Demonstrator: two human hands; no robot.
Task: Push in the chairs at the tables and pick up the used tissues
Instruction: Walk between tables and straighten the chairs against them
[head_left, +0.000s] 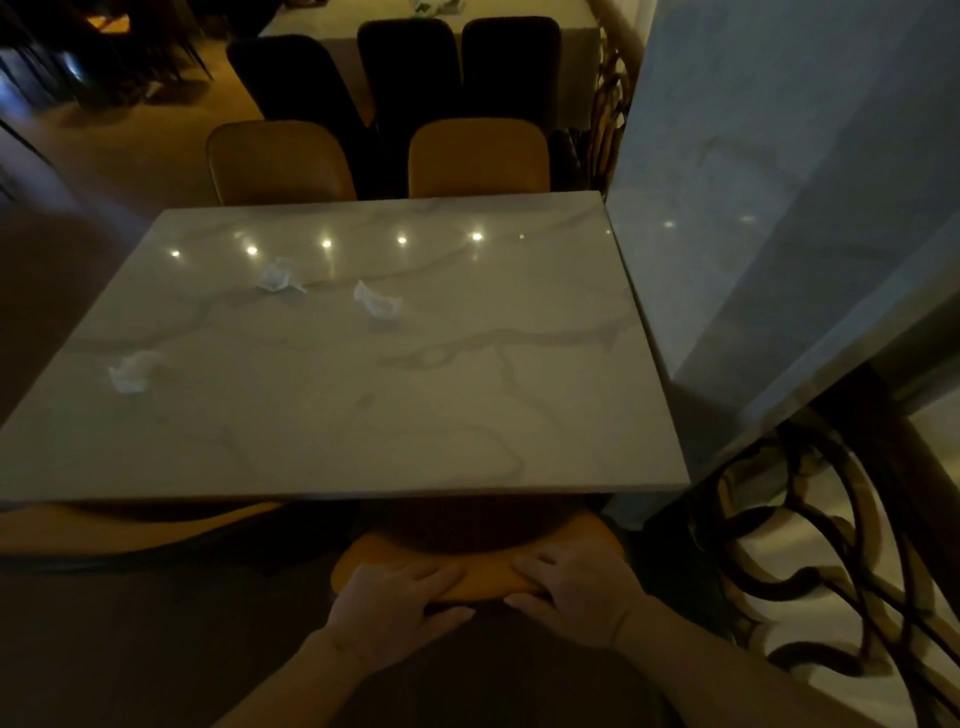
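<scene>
An orange chair (483, 574) stands at the near edge of a marble table (395, 415), its seat tucked under the top. My left hand (395, 608) and my right hand (576, 587) both grip the top of its backrest. Three crumpled white tissues lie on the table: one at the left (132, 370), one further back (278, 278), one near the middle (376, 301). Two more orange chairs (280, 161) (478, 158) stand at the table's far side.
Another orange chair (130, 525) shows under the table's near left edge. A marble-topped partition (779, 208) with ornate metal railing (831, 545) runs along the right. Dark chairs (410, 73) and another table (332, 26) stand behind. Open floor lies at the left.
</scene>
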